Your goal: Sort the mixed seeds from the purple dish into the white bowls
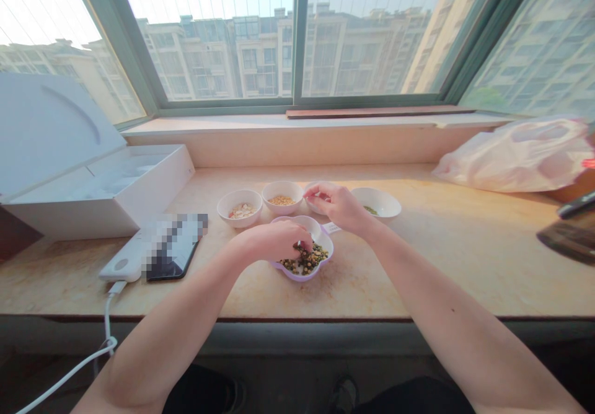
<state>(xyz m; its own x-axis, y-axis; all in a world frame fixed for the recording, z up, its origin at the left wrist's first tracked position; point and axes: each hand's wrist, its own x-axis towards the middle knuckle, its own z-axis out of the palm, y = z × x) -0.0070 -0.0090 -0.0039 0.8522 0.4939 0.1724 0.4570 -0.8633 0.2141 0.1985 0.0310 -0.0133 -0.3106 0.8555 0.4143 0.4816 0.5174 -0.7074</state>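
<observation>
My left hand (286, 240) reaches into the purple-rimmed white bowl (329, 250), its fingers curled down among mixed dark and yellow beans (307, 260). What lies between those fingertips is hidden. Over a small white bowl (307, 187) in the back row, my right hand (337, 204) is pinched, thumb against fingers; anything in the pinch is too small to make out. That hand covers most of the bowl and its contents. Left of it stand a bowl of yellow beans (281, 201) and a bowl of pale and reddish pieces (242, 210). To the right, another white bowl (388, 203) holds a few green beans (370, 210).
An open white box (125, 206) stands at the left. Before it lie a white power bank (123, 264) with a cable (108, 321) and a dark phone (174, 259). A plastic bag (515, 157) and a dark object (569, 234) are at the right. Windows rise behind the counter (446, 265).
</observation>
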